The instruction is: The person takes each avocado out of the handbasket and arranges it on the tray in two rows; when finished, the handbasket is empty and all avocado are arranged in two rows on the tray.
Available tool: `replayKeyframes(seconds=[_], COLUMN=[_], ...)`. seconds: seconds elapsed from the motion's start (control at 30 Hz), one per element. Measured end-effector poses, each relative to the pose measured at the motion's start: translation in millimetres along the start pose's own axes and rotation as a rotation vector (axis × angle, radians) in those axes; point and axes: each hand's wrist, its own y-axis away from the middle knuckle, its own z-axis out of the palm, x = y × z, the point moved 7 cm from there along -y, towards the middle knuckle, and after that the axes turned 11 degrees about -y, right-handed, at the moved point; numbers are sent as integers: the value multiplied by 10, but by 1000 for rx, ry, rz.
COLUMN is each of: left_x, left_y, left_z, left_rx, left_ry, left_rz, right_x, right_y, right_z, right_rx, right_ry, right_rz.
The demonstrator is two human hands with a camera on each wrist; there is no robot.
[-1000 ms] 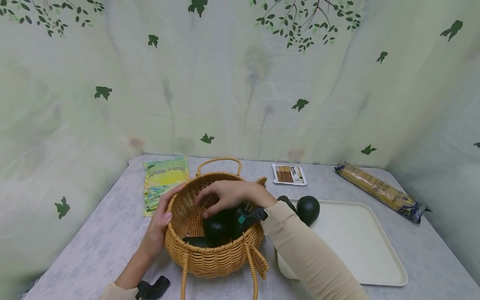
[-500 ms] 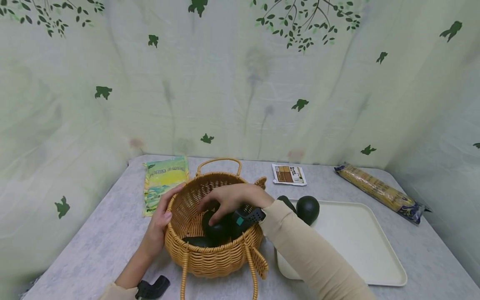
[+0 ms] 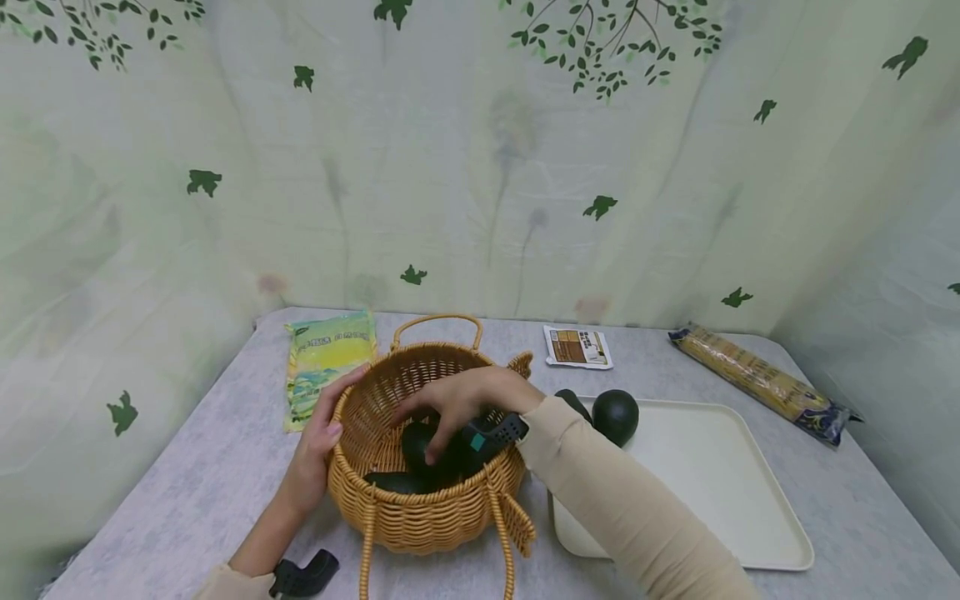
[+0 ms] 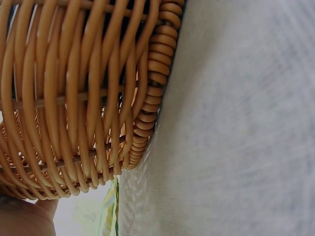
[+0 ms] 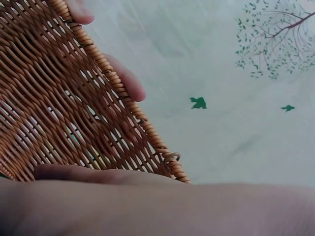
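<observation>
A round wicker basket (image 3: 420, 523) stands in front of me, holding several dark, glossy avocados. My left hand (image 3: 313, 450) holds its left side; in the right wrist view two of that hand's digits (image 5: 129, 82) show at the rim. Inside, my right hand (image 3: 468, 402) is around a dark avocado (image 3: 415, 442), thumb on the near side and fingers reaching over to the far side. The fingertips are hidden. Another dark avocado (image 3: 397, 482) lies lower, by the near wall. The left wrist view shows mostly the basket's outer weave (image 4: 74, 98).
A white tray (image 3: 720, 483) lies to the right, with a dark avocado (image 3: 615, 417) and a second dark one (image 3: 573, 404) at its far left corner. Behind are a green-yellow packet (image 3: 330, 354), a small white-brown packet (image 3: 578, 347) and a long noodle bag (image 3: 757, 383).
My right hand has lowered slightly inside the basket, and its thumb has come down over the near face of the avocado. My left hand and the basket stay in place.
</observation>
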Motion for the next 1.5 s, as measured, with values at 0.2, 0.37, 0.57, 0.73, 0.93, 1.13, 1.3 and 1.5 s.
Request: replayKeyframes(seconds=[0.2,0.37,0.57,0.73,0.93,1.13,1.3,1.5], left_x=[-15,-18,-25,-29,-33,-34,-19,-9], left_y=[7,3,-8,-9,-6,-6,-13,-10], left_z=[0,-2,3,1,-3,-5,-4,-4], left_rx=[-6,-2,14,29,23,22,20,1], left_ry=[8,8,12,13,-2,-5,1,-9], left_rz=[-17,-21,-37,-57,-73,-64,-47,-26], right_x=[16,24,24,38,53,43,15,12], right_y=[-2,-5,13,9,0,-2,-9,-32], right_z=[8,11,21,27,51,55,33,44], right_rx=[-8,-19,-40,-47,-78,-90,-48,-58], right_ry=[-2,-7,13,10,2,-7,-11,-25], right_rz=[19,16,29,40,45,21,-8,-27])
